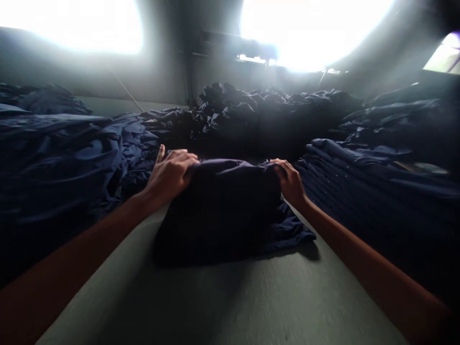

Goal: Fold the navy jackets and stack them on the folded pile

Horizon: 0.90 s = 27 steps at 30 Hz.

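A dark navy cloth (223, 215) is held up at its far edge between my two hands, its lower part resting on the pale table (273, 297). My left hand (170, 175) grips the upper left corner, fingers bent over the edge and thumb side partly hidden by the fabric. At the upper right corner, my right hand (289, 179) has its fingers closed over the cloth. A crumpled part of the fabric spreads on the table below my right hand.
Large piles of navy cloth stand on the left (64, 158) and on the right (373, 187). Behind the held cloth is a crumpled dark heap (251, 105). Bright windows (309, 28) glare at the back.
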Each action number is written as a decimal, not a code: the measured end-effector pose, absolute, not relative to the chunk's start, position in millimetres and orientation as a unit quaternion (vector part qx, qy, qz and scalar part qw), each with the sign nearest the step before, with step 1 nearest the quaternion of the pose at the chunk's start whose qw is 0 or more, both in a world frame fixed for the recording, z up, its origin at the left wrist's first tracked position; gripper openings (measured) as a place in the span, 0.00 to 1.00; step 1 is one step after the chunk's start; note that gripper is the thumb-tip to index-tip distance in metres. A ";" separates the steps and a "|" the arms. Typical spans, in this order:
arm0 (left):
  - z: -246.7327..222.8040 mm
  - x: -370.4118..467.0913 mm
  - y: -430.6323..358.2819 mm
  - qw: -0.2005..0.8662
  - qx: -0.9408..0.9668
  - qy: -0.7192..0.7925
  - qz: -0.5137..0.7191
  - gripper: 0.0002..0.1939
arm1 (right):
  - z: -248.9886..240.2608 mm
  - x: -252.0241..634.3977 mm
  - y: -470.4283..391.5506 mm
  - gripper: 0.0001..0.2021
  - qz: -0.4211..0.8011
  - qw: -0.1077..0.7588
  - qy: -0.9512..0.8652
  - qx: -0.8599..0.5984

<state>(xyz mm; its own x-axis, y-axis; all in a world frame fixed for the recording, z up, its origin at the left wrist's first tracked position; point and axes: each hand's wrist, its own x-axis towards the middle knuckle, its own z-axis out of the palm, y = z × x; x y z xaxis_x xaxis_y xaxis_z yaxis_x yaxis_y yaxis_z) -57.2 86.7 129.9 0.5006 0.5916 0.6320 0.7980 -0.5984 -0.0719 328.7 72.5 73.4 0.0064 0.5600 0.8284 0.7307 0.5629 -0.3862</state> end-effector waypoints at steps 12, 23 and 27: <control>-75.5 -73.0 -17.2 0.030 -0.847 -0.514 -0.135 0.25 | -87.4 312.6 -25.0 0.14 0.020 0.371 -0.781 -0.501; -61.0 -73.2 -12.9 -0.026 -0.841 -0.526 -0.125 0.28 | -71.7 311.3 -28.6 0.12 0.022 0.312 -0.803 -0.507; -61.0 -72.5 -12.7 -0.039 -0.839 -0.526 -0.132 0.29 | -67.1 310.6 -29.5 0.11 0.028 0.308 -0.802 -0.511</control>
